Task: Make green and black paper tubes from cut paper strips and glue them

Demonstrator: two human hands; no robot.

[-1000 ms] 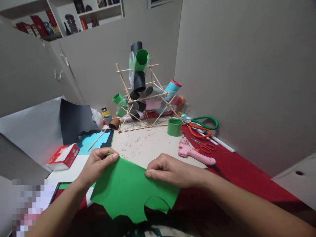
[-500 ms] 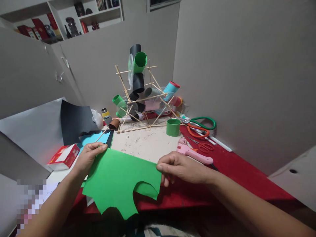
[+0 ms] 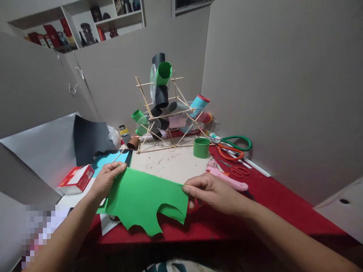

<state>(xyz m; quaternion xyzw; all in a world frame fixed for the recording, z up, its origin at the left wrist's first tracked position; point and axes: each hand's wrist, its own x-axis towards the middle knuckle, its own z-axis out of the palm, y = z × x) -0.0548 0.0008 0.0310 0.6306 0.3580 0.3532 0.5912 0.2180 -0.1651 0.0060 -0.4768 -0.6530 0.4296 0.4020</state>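
Note:
Between my hands hangs a green paper sheet (image 3: 141,200), folded along its top edge, with curved pieces cut from its lower side. My left hand (image 3: 109,177) pinches the upper left corner, thumb on top. At the upper right corner my right hand (image 3: 211,192) grips it between thumb and fingers. Just beyond, a short green paper tube (image 3: 201,148) stands upright on the pale board (image 3: 167,164). Behind it rises a frame of thin wooden sticks (image 3: 170,113) carrying clear discs and black, green and blue paper tubes.
Right of the board lie a pink glue gun (image 3: 227,179), red-handled scissors (image 3: 239,171) and larger scissors with green and orange handles (image 3: 236,143) on the red cloth (image 3: 272,204). At left are a red tissue box (image 3: 76,179), blue paper (image 3: 109,162) and a brown tube (image 3: 133,143).
The green sheet's lower edge has lifted and tilted, so it looks shorter. Both hands keep their hold at its corners. The whole view has shifted slightly.

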